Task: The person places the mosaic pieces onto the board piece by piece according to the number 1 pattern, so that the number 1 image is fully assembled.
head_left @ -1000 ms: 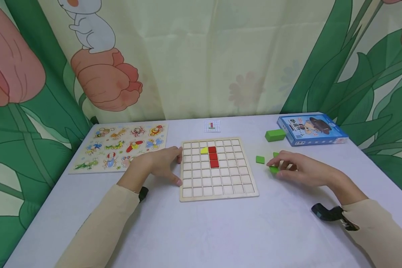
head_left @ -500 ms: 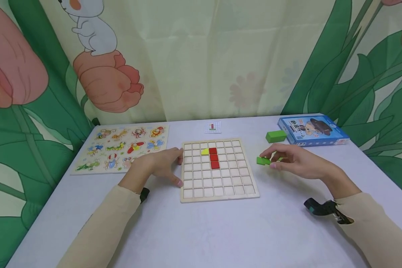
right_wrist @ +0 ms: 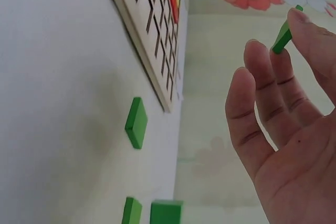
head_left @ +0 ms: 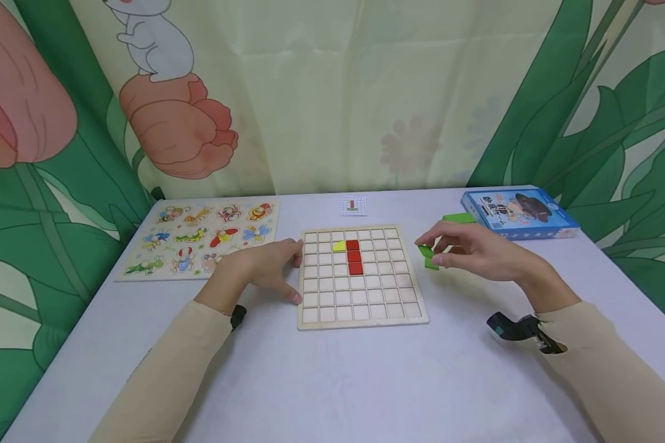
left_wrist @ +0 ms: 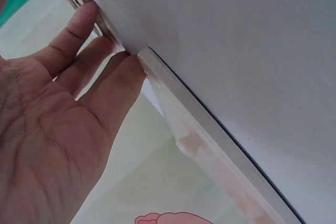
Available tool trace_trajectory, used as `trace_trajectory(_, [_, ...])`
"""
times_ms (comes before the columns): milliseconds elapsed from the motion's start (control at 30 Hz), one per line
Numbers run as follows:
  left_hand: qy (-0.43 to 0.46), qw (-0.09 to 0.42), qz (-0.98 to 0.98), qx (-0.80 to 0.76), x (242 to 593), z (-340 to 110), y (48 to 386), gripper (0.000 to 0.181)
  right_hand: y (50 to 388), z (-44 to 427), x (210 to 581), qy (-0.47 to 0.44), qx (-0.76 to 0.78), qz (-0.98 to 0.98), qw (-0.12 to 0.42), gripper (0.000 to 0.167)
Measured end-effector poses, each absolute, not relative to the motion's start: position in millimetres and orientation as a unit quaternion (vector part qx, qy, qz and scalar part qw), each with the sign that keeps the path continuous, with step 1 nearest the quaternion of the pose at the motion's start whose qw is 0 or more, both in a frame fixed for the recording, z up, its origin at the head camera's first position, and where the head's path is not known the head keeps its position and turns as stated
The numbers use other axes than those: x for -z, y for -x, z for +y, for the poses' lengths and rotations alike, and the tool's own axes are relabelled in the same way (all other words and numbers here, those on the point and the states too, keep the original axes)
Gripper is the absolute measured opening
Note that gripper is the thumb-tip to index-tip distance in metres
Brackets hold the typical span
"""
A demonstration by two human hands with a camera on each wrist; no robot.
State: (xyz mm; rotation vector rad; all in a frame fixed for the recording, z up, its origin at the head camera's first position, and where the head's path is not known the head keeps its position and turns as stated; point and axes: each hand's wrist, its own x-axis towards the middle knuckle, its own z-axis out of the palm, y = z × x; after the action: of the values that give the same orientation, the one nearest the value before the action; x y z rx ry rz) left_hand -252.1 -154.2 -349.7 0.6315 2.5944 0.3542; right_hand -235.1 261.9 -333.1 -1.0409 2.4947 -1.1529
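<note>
Now the right hand (head_left: 476, 249) pinches a green, seemingly square tile (right_wrist: 283, 38).

No legible text: only small, blurred lettering (head_left: 495, 213) on the blue box (head_left: 537, 231).

The table (head_left: 332, 381) had a white top. A wooden grid board (head_left: 358, 298) lay flat near its middle, a small gridded card (head_left: 353, 206) beyond it toward the far edge. At left lay a panel of insect pictures (head_left: 207, 227). At right lay a blue box (head_left: 518, 212) with a green block (head_left: 459, 218) just beside it, a green tile (head_left: 430, 263) near the grid board, and a second tile (right_wrist: 133, 212), cut off in the right wrist view.
</note>
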Motion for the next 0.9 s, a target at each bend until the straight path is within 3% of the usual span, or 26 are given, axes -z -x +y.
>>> trace_trajectory(900, [-0.230, 0.223, 0.939, -0.129, 350, -154, 252, 0.069, 264, 191, 335, 0.395, 0.442, 0.795, 0.131, 0.033])
